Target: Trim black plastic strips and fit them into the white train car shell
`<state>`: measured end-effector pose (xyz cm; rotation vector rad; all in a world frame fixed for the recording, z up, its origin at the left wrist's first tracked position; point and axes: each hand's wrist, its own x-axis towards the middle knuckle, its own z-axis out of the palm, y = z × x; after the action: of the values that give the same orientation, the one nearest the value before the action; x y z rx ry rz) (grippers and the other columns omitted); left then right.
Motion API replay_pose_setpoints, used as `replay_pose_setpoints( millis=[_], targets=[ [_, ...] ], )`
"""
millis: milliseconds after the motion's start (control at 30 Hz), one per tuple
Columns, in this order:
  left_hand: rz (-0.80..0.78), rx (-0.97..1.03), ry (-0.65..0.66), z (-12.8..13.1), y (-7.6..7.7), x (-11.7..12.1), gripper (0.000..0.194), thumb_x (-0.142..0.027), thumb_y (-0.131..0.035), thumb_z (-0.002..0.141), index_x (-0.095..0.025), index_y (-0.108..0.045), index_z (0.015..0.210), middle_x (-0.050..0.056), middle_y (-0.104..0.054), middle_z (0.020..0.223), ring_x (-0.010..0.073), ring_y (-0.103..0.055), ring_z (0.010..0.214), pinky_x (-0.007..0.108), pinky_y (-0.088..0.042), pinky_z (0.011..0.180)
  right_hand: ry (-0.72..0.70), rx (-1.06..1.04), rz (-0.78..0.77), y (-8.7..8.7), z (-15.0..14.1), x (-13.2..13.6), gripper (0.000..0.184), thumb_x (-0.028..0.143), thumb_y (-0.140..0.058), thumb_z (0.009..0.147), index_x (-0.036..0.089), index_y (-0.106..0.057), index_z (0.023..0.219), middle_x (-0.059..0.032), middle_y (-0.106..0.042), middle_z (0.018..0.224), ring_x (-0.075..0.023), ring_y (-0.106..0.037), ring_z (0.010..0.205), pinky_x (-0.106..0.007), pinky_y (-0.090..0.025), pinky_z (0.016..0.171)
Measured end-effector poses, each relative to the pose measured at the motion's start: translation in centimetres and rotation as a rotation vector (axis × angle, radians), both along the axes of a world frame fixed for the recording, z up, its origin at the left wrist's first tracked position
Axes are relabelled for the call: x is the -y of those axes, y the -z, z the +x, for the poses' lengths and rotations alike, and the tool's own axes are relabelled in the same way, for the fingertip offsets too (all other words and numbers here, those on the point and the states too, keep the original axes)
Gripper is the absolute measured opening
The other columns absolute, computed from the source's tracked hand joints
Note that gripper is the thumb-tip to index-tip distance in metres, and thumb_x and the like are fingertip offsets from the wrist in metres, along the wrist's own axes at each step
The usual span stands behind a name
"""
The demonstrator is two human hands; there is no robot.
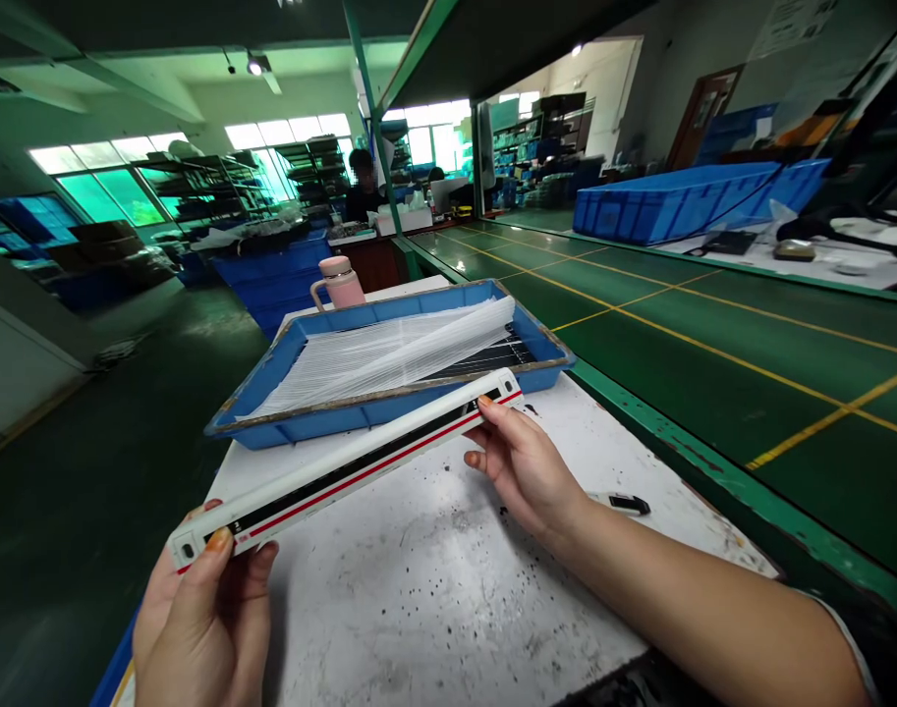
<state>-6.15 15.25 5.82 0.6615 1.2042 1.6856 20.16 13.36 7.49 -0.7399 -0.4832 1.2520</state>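
I hold a long white bar (360, 459) with a black and a red stripe by its two ends, above the white table (433, 589). My left hand (204, 619) grips the near end, thumb on top. My right hand (522, 466) pinches the far end with its fingertips. Just behind the bar stands a blue tray (271, 368) filled with several clear plastic sleeves (389, 353) lying over more dark bars.
A pink bottle (339, 280) stands behind the tray. A black marker (629, 505) lies on the table right of my right hand. A green conveyor (713, 334) runs along the right, with blue crates (676, 201) beyond. A person works at a bench far back.
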Motion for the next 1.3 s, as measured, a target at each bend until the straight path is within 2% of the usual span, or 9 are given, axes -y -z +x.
replay_pose_setpoints(
  millis=[133, 300, 600, 700, 900, 1133, 1300],
  targets=[
    [-0.009, 0.044, -0.022, 0.5, -0.5, 0.1, 0.021, -0.029, -0.084, 0.073, -0.032, -0.075, 0.092, -0.006, -0.068, 0.099, 0.0084, -0.063, 0.084, 0.01, -0.059, 0.071, 0.014, -0.003, 0.011, 0.4, -0.1, -0.1, 0.025, 0.042, -0.078, 0.077, 0.022, -0.063, 0.079, 0.0012, -0.064, 0.083, -0.0175, -0.058, 0.087, -0.027, -0.042, 0.06],
    [-0.003, 0.025, -0.017, 0.8, -0.8, 0.1, 0.021, -0.03, -0.083, 0.075, -0.033, -0.075, 0.094, -0.007, -0.068, 0.107, 0.0094, -0.064, 0.091, 0.01, -0.059, 0.07, 0.012, 0.004, 0.014, 0.5, -0.2, 0.0, 0.026, 0.043, -0.078, 0.078, 0.022, -0.064, 0.082, 0.0008, -0.063, 0.084, -0.0172, -0.057, 0.086, -0.027, -0.042, 0.06],
    [0.009, 0.004, -0.021, 0.2, -0.1, -0.1, 0.023, -0.026, -0.082, 0.076, -0.03, -0.075, 0.098, -0.005, -0.068, 0.103, 0.0086, -0.063, 0.086, 0.012, -0.059, 0.073, 0.047, -0.001, -0.004, 0.7, -0.3, 0.1, 0.027, 0.042, -0.08, 0.077, 0.02, -0.064, 0.082, 0.0004, -0.06, 0.085, -0.0162, -0.055, 0.085, -0.025, -0.044, 0.058],
    [0.037, 0.01, -0.035, 0.1, 0.1, -0.1, 0.025, -0.024, -0.082, 0.076, -0.029, -0.076, 0.099, -0.005, -0.067, 0.097, 0.0077, -0.062, 0.081, 0.012, -0.059, 0.072, 0.047, -0.001, 0.003, 0.8, -0.2, 0.2, 0.028, 0.042, -0.079, 0.078, 0.019, -0.066, 0.084, -0.0012, -0.059, 0.085, -0.016, -0.053, 0.084, -0.025, -0.046, 0.057],
    [0.151, 0.033, 0.026, 0.7, -0.7, 0.3, 0.031, -0.019, -0.08, 0.076, -0.029, -0.074, 0.104, -0.005, -0.068, 0.109, 0.0108, -0.064, 0.093, 0.012, -0.059, 0.075, 0.052, -0.016, 0.063, 1.0, 0.0, 0.2, 0.022, 0.038, -0.077, 0.081, 0.019, -0.07, 0.091, -0.0024, -0.06, 0.089, -0.0151, -0.049, 0.08, -0.024, -0.048, 0.057],
    [0.294, 0.061, 0.025, 0.3, -1.1, 0.6, 0.034, -0.015, -0.078, 0.074, -0.027, -0.074, 0.105, -0.005, -0.067, 0.1, 0.011, -0.063, 0.09, 0.016, -0.059, 0.083, -0.008, 0.003, 0.196, 0.8, 0.1, 0.4, 0.02, 0.035, -0.073, 0.084, 0.02, -0.073, 0.097, -0.0045, -0.068, 0.095, -0.0168, -0.057, 0.081, -0.026, -0.05, 0.059],
    [0.313, 0.079, 0.033, 0.1, -1.1, 0.6, 0.036, -0.015, -0.08, 0.072, -0.028, -0.073, 0.106, -0.005, -0.067, 0.098, 0.0096, -0.062, 0.086, 0.015, -0.058, 0.083, 0.011, 0.029, 0.212, 0.8, 0.0, 0.5, 0.02, 0.036, -0.074, 0.083, 0.019, -0.075, 0.094, -0.0043, -0.069, 0.091, -0.0162, -0.057, 0.078, -0.026, -0.051, 0.057]
  ],
)
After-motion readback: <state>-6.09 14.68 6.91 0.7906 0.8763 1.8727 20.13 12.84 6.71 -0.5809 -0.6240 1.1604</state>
